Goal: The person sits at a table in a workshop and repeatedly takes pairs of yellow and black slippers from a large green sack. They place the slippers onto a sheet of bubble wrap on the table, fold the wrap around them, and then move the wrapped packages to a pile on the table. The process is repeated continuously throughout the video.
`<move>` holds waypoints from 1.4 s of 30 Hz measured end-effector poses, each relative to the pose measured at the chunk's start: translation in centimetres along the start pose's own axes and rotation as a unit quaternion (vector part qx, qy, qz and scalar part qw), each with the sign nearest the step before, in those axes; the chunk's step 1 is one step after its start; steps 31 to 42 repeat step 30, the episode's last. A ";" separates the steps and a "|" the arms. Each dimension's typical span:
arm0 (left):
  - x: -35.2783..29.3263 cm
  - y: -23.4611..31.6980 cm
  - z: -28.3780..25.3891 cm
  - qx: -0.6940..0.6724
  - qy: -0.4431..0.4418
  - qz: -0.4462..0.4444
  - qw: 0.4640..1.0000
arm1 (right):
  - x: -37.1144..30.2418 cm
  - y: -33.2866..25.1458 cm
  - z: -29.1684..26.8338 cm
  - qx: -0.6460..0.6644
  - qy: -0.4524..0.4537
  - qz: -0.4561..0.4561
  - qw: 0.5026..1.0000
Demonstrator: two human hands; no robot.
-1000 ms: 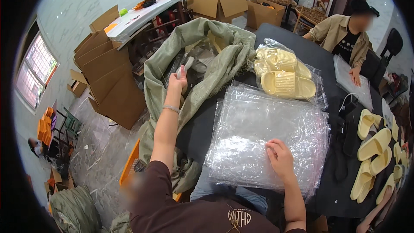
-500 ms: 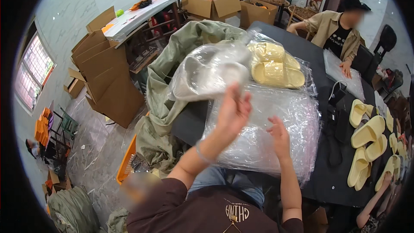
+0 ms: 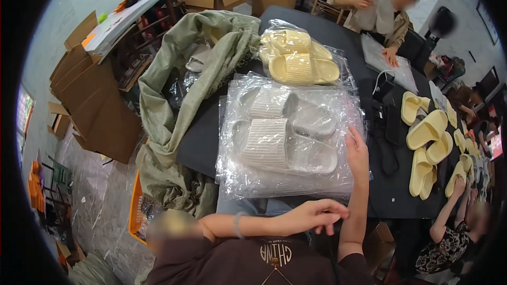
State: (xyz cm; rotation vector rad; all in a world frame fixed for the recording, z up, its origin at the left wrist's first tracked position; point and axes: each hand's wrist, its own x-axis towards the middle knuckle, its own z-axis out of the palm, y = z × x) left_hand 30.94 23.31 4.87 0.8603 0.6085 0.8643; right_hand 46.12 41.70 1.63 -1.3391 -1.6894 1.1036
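A pair of light grey ribbed slippers lies side by side before me, with clear film shining over it. Under it is the stack of clear plastic bags at the table's near edge. My right hand is open at the stack's right edge, fingers stretched out, and seems to touch the film. Lower down, my left hand reaches across my front toward my right forearm. It is empty, its fingers loosely bent and apart. Bagged yellow slippers rest just beyond the stack.
A green woven sack gapes at the left, with a grey slipper inside. Loose yellow slippers cover the table's right side. A co-worker across the table lifts slippers. An orange basket stands at lower left.
The bagged grey slippers in the air near the sack have left that spot. Another grey pair now lies on the bag stack. My left hand has drawn back toward me; the view has shifted.
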 end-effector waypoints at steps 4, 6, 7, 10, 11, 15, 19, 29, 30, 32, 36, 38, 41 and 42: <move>-4.2 2.1 -2.8 0.431 0.254 0.334 0.799 | -1.0 1.9 -0.4 0.013 0.082 -0.082 0.993; -5.7 1.1 -5.5 0.518 0.420 0.359 0.653 | -2.1 0.9 -0.4 -0.011 0.060 -0.048 0.997; -6.5 0.8 -6.5 0.561 0.452 0.346 0.602 | -2.4 0.3 -0.1 -0.070 0.052 -0.081 0.993; -8.4 -1.0 -8.5 0.642 0.429 0.261 0.579 | -2.3 -1.6 2.2 -0.205 0.046 -0.144 0.967; -8.7 -1.4 -8.7 0.660 0.412 0.240 0.581 | -2.3 -2.1 2.9 -0.235 0.039 -0.140 0.961; -8.5 -2.5 -9.7 0.699 0.399 0.203 0.558 | -1.9 -3.1 5.0 -0.229 0.054 -0.137 0.962; -8.3 -2.5 -10.8 0.706 0.403 0.175 0.555 | -0.7 -2.3 4.3 0.098 0.097 -0.091 0.986; -9.0 -2.9 -11.1 0.692 0.401 0.133 0.585 | -0.6 -4.1 -3.0 0.154 0.136 -0.012 0.978; -9.4 -3.0 -11.6 0.653 0.394 0.129 0.634 | -0.4 -3.4 -3.7 0.251 0.098 0.007 0.963; -9.4 -3.0 -11.6 0.653 0.394 0.129 0.634 | -0.4 -3.4 -3.7 0.251 0.098 0.007 0.963; -9.4 -3.0 -11.6 0.653 0.394 0.129 0.634 | -0.4 -3.4 -3.7 0.251 0.098 0.007 0.963; -9.4 -3.0 -11.6 0.653 0.394 0.129 0.634 | -0.4 -3.4 -3.7 0.251 0.098 0.007 0.963; -9.4 -3.0 -11.6 0.653 0.394 0.129 0.634 | -0.4 -3.4 -3.7 0.251 0.098 0.007 0.963; -9.4 -3.0 -11.6 0.653 0.394 0.129 0.634 | -0.4 -3.4 -3.7 0.251 0.098 0.007 0.963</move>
